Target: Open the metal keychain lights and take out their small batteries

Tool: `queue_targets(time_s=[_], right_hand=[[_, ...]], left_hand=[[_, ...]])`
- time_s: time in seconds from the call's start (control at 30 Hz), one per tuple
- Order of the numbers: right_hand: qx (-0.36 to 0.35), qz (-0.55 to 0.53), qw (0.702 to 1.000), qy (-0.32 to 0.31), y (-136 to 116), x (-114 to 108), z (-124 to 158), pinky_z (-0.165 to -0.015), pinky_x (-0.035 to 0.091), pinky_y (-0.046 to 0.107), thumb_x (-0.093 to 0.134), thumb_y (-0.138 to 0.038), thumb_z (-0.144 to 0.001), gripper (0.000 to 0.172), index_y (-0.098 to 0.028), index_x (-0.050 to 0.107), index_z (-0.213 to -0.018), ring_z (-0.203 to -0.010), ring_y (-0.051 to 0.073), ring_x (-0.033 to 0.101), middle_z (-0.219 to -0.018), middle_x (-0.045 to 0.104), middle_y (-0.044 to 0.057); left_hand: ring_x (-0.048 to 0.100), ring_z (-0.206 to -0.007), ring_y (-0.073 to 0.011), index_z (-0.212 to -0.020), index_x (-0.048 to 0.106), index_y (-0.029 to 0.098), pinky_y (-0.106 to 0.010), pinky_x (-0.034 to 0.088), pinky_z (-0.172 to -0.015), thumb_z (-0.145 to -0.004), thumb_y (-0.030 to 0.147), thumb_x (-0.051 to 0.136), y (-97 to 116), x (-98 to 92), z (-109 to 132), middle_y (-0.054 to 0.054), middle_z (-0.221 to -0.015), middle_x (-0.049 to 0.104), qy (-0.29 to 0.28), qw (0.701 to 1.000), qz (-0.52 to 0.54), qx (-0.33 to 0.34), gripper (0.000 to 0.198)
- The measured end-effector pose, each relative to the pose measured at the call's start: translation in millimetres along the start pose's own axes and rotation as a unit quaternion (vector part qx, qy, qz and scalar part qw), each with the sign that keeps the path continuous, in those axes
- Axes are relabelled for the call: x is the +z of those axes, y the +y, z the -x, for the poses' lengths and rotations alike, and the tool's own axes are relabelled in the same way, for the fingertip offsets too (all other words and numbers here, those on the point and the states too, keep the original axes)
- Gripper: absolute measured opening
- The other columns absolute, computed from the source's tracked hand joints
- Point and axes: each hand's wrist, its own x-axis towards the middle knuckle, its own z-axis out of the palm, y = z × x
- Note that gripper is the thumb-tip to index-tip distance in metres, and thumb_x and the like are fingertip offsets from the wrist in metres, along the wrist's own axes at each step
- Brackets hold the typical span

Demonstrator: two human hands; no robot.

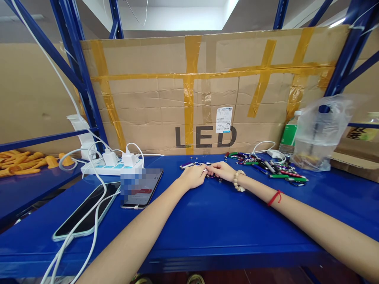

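My left hand and my right hand meet over the middle of the blue shelf. Their fingertips are pinched together around something small, of which only a silvery glint shows; the fingers cover the rest. Behind and below the hands lie several slim pen-like tubes, partly hidden. To the right of my right hand spreads a heap of similar pen-like tubes in green, red, purple, silver and black. A beaded bracelet is on my right wrist, with a red string further up the forearm.
Left of my arms are a phone with white cables across it, a tablet-like device and a white power strip. At the right stand a green-labelled bottle and a clear plastic bag. A cardboard sheet closes the back.
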Motion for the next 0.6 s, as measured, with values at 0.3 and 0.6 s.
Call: queue_targets(time_s=[0.3,0.6], right_hand=[[-0.002,0.002,1.0,0.003,-1.8,-0.2,1.8,-0.047,0.038,0.021,0.046,-0.059,-0.069,0.048,-0.014,0.061,-0.061,-0.05,0.009,0.05,-0.06,0.061,0.003],[0.01,0.019,1.0,0.012,-4.7,0.5,1.7,-0.045,0.038,0.02,0.047,-0.06,-0.068,0.049,-0.014,0.06,-0.057,-0.048,0.009,0.05,-0.059,0.062,0.003]], left_hand=[[0.058,-0.09,-0.02,-0.097,0.051,0.016,-0.032,0.044,-0.078,-0.087,0.028,0.026,-0.3,0.4,-0.3,-0.007,-0.098,0.062,-0.003,1.0,-0.011,-0.003,0.029],[0.058,-0.09,-0.02,-0.096,0.051,0.016,-0.032,0.044,-0.078,-0.086,0.026,0.027,1.4,-0.7,-0.6,-0.008,-0.099,0.062,-0.008,1.0,-0.013,-0.011,0.028]])
